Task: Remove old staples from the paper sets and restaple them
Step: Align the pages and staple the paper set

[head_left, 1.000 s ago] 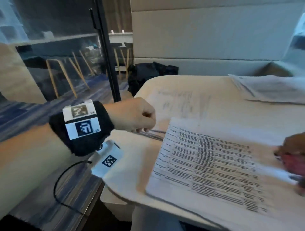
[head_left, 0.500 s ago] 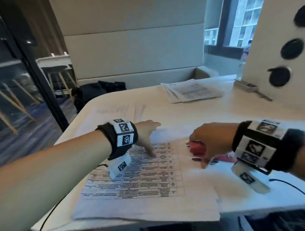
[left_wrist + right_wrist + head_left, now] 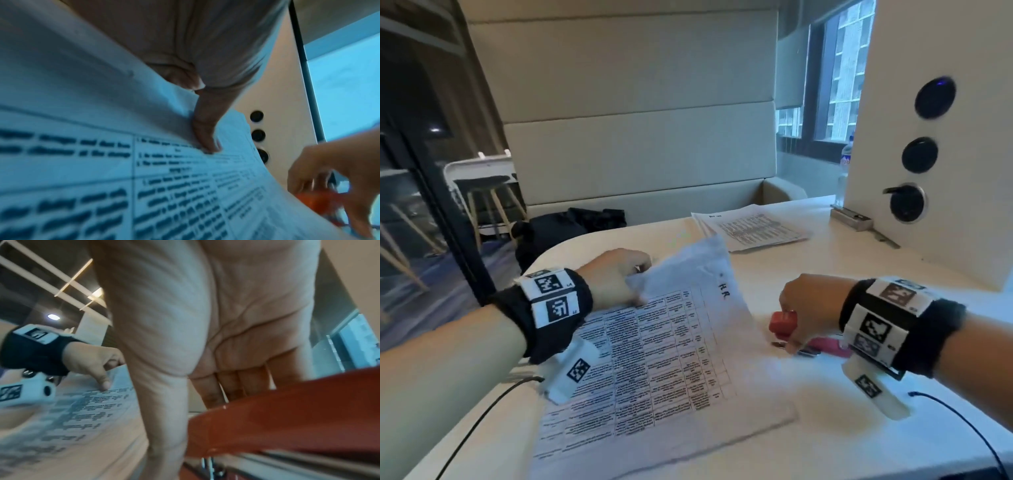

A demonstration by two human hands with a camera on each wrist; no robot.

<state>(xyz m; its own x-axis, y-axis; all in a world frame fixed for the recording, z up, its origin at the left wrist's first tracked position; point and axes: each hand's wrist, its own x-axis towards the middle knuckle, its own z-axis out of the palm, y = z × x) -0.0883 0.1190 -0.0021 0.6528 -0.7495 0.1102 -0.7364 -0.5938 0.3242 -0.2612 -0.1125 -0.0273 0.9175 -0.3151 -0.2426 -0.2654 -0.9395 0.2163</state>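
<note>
While left hand [image 3: 616, 277] pinched far-left corner of near paper set [image 3: 654, 363], lifting it off table [image 3: 825, 428], right hand [image 3: 808, 308] curled round red stapler [image 3: 784, 323] just right of it. Second paper stack [image 3: 753, 229] lay far right. Black bag [image 3: 558, 233] sat beyond table edge. Three round black fittings on white panel [image 3: 962, 171].

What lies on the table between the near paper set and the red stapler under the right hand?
In the head view, only bare white table separates the near paper set from the red stapler, which the right hand grips.
</note>
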